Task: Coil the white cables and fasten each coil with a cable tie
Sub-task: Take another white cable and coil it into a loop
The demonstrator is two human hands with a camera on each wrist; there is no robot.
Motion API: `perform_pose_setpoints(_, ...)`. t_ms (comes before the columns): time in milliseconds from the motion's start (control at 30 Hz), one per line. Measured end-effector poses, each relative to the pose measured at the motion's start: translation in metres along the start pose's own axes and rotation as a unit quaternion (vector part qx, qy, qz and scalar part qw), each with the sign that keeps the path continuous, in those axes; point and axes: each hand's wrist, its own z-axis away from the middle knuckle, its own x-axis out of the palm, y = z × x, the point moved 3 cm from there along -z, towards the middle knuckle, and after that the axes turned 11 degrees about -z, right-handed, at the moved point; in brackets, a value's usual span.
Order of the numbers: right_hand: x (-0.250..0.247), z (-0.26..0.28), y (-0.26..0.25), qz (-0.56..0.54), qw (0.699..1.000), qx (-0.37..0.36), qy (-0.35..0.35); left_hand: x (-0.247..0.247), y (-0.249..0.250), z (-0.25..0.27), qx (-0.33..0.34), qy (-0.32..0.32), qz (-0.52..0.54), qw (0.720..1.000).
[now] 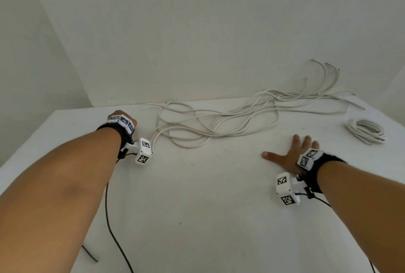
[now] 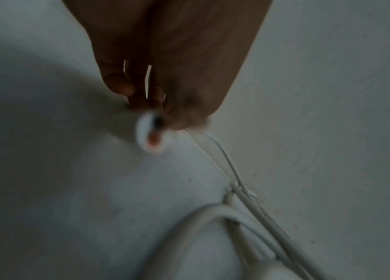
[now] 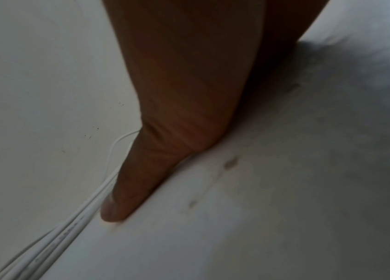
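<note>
Resting flat on the white bench (image 1: 197, 196), the right hand (image 1: 291, 154) has its fingers spread and holds nothing. The left hand (image 1: 122, 117) reaches the bench's far left; only the left wrist view shows its grip, fingertips (image 2: 182, 121) pinching a blurred white cable end (image 2: 149, 132). The loose white cables (image 1: 219, 123) sprawl in thin round loops along the far edge. A finished coil (image 1: 366, 131) lies far right. The wrist blocks (image 1: 143, 151) bear black-and-white square codes, no readable writing.

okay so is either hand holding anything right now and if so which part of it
The left hand pinches a loose white cable at its cut end. The right hand holds nothing; it lies flat on the table.
</note>
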Motion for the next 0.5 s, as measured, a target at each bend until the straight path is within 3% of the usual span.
perform_pose_setpoints(133, 0.001, 0.002, -0.001, -0.008, 1.0, 0.011, -0.014, 0.001, -0.011, -0.011, 0.005, 0.024, 0.13, 0.991)
perform_pose_setpoints(200, 0.0, 0.003, -0.002, -0.009, 1.0, 0.01, -0.012, 0.002, -0.017, -0.01, -0.057, 0.055, 0.315, 0.946)
perform_pose_setpoints(267, -0.002, 0.006, -0.002, -0.013, 1.0, 0.0, -0.005, 0.006, -0.018, -0.012, -0.098, 0.071, 0.425, 0.897)
perform_pose_setpoints(400, -0.002, 0.01, -0.001, -0.012, 1.0, -0.016, 0.022, -0.003, -0.006, 0.011, -0.098, 0.092, 0.567, 0.813)
perform_pose_setpoints(467, -0.003, 0.011, -0.001, -0.02, 0.999, -0.021, 0.028, -0.005, -0.004, 0.014, -0.102, 0.104, 0.605, 0.783)
perform_pose_setpoints(500, -0.005, 0.013, -0.002, -0.023, 0.999, -0.024, 0.027, -0.009, -0.002, 0.02, -0.098, 0.116, 0.606, 0.781)
